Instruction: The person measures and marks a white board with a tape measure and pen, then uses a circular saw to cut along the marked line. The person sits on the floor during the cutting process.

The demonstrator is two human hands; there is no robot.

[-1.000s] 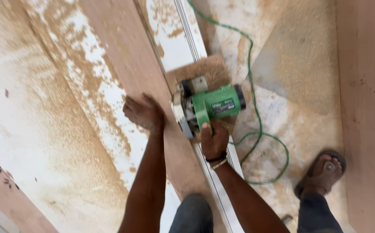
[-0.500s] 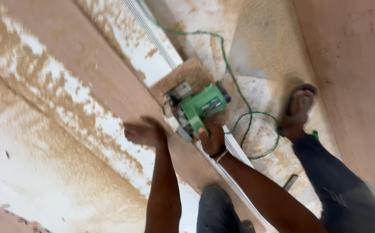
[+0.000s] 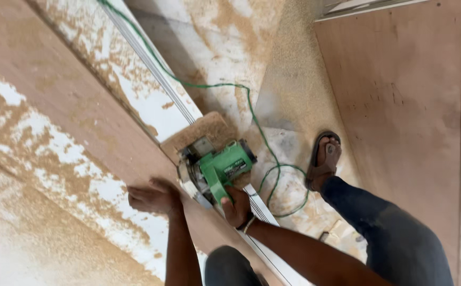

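Right hand (image 3: 236, 207) fingers wrapped round green saw (image 3: 217, 170) handle (left hand (image 3: 153, 197) flat beside)

Bright, even daylight. Pale sawdust-covered floor (image 3: 39, 233) at lower left washed out, near glare. Soft shadows only. Slight motion blur overall; edges softer, view tilted.

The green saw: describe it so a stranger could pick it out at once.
Start at the long brown board running diagonally across the dusty floor. At its edge, the right hand grips the saw, with the left hand pressed flat on the board alongside. It is the only bright green machine, trailing a green cord.
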